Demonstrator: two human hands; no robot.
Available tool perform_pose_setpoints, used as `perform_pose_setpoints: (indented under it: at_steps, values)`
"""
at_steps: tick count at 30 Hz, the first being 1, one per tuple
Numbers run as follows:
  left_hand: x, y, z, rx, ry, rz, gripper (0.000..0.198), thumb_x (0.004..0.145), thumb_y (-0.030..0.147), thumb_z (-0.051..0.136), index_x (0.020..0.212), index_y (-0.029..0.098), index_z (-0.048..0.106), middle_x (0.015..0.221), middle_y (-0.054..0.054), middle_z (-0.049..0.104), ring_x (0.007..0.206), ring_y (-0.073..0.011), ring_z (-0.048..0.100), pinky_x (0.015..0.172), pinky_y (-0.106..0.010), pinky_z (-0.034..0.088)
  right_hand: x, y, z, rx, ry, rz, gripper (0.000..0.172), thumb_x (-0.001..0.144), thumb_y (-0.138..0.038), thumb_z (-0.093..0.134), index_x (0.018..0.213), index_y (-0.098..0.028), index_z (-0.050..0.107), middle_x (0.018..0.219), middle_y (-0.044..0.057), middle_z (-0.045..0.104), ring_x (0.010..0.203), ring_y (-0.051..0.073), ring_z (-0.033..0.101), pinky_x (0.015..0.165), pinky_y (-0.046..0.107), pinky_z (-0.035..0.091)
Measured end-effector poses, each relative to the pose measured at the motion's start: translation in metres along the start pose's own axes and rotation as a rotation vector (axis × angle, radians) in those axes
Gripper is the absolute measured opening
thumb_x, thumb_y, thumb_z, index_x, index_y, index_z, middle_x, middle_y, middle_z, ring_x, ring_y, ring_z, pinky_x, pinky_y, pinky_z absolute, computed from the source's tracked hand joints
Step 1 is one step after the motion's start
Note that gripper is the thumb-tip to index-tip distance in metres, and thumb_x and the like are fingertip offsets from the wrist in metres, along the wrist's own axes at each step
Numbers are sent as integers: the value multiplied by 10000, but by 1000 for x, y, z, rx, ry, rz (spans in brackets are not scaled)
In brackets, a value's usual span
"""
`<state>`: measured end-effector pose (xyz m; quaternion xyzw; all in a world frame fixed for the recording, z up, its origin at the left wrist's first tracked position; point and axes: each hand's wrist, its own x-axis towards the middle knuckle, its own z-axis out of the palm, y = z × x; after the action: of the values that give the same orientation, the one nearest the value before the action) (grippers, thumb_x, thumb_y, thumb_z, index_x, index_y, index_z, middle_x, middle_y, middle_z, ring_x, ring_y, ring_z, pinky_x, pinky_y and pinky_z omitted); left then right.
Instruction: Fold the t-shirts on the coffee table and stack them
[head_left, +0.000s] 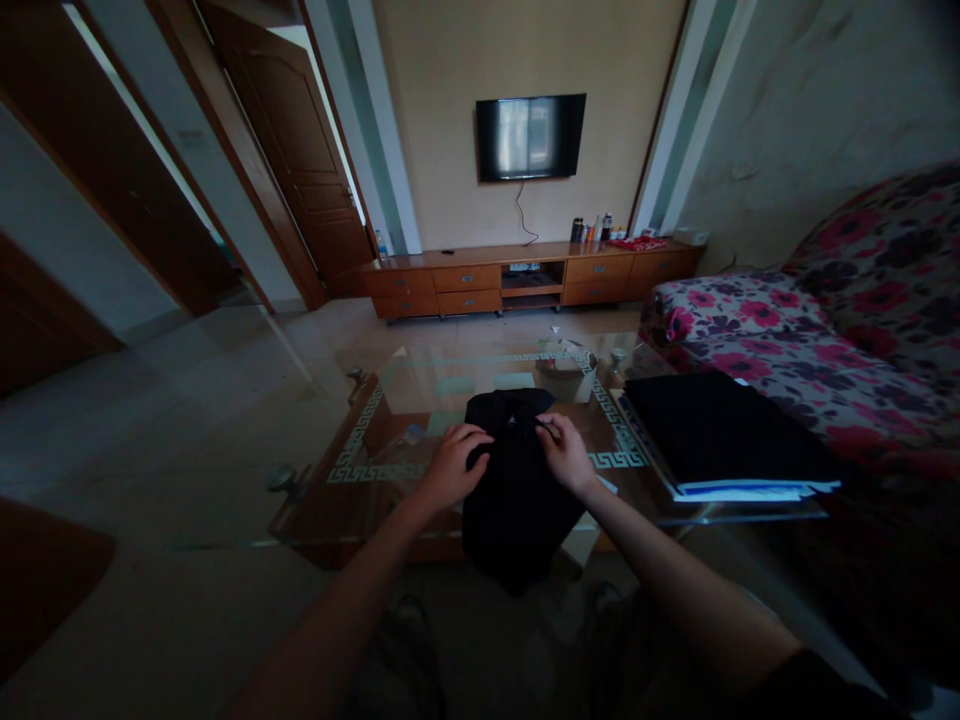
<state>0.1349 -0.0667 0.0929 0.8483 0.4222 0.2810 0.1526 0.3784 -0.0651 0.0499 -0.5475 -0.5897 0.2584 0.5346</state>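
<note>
A black cloth item (517, 510) lies on the glass coffee table (390, 400) in front of me, its lower end reaching past the near edge. Whether it is a garment or a soft bag, I cannot tell. At its left side my left hand (455, 462) has fingers and thumb curled onto the fabric. My right hand (568, 456) pinches the dark material near its upper right. Between the hands, a small bright detail shows close to the item's top, too dim to name.
Right of the hands rests a stack of folded black cloth (727, 430) with white and blue edges beneath. A floral sofa (765, 310) stands to the right. Beyond the table are a low wooden cabinet (465, 285) and a wall television (531, 138).
</note>
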Motion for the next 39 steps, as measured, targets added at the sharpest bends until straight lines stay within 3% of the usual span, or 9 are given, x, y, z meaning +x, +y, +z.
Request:
perform_pose_setpoints:
  at_steps: [5, 10, 13, 16, 19, 22, 26, 32, 39]
  values:
    - [-11, -5, 8, -36, -398, -152, 321, 909, 320, 549, 1173, 191, 680, 966, -82, 736, 888, -221, 689, 835, -341, 520, 12, -5, -22, -12, 108, -5, 323, 926, -495, 448, 1011, -212, 577, 1000, 94, 670, 947, 242, 621, 918, 377, 469]
    - [-15, -3, 9, -397, -870, -335, 444, 912, 541, 528, 1070, 163, 697, 739, -55, 724, 588, -192, 673, 570, -285, 496, 17, -2, -26, 126, 97, 65, 383, 851, -590, 528, 956, -222, 547, 932, 56, 634, 905, 224, 572, 889, 359, 451]
    - [-6, 7, 9, -468, -625, -281, 442, 957, 516, 453, 973, 153, 705, 740, -60, 706, 622, -174, 665, 600, -282, 510, 8, -11, -15, 383, -119, 202, 419, 803, -612, 616, 986, -240, 556, 884, 3, 622, 820, 189, 560, 806, 318, 462]
    - [3, 15, 10, -400, -128, -130, 312, 945, 283, 478, 1185, 193, 655, 1025, -79, 701, 898, -175, 676, 843, -328, 539, -4, -25, -6, 612, -310, 335, 423, 787, -576, 694, 1043, -260, 576, 871, -29, 629, 781, 163, 573, 754, 283, 465]
    - [6, 17, 9, -314, 102, -1, 550, 858, 80, 475, 1381, 237, 542, 1329, -100, 580, 1213, -201, 571, 1082, -398, 436, -14, -40, -5, 729, -472, 394, 380, 802, -517, 731, 1048, -258, 602, 881, -33, 642, 768, 145, 586, 729, 260, 463]
    - [3, 15, 6, -316, 50, 73, 764, 814, 45, 505, 1534, 256, 359, 1509, -113, 443, 1375, -230, 449, 1171, -446, 350, -21, -53, -7, 764, -656, 439, 348, 803, -477, 753, 1041, -253, 633, 894, -29, 650, 765, 143, 595, 726, 259, 467]
    - [-3, 17, 4, -317, -245, 171, 870, 728, 116, 679, 1534, 230, 370, 1535, -142, 443, 1403, -291, 430, 1184, -466, 322, -29, -62, -7, 740, -791, 426, 315, 774, -449, 789, 968, -235, 662, 895, -25, 640, 808, 143, 591, 797, 260, 465]
    - [-11, 24, 4, -245, -671, -13, 342, 718, 137, 649, 1057, 172, 682, 965, -55, 744, 858, -219, 699, 796, -306, 526, -26, -58, -12, 641, -822, 366, 333, 832, -488, 726, 1026, -237, 621, 844, -30, 589, 733, 131, 547, 707, 255, 442]
    - [-8, 42, -14, 169, -424, 106, 66, 790, 184, 608, 827, 203, 659, 852, -37, 728, 880, -228, 671, 989, -407, 397, -4, -26, -21, 187, -467, 56, 388, 891, -602, 574, 923, -216, 598, 832, -1, 576, 812, 170, 537, 785, 299, 457]
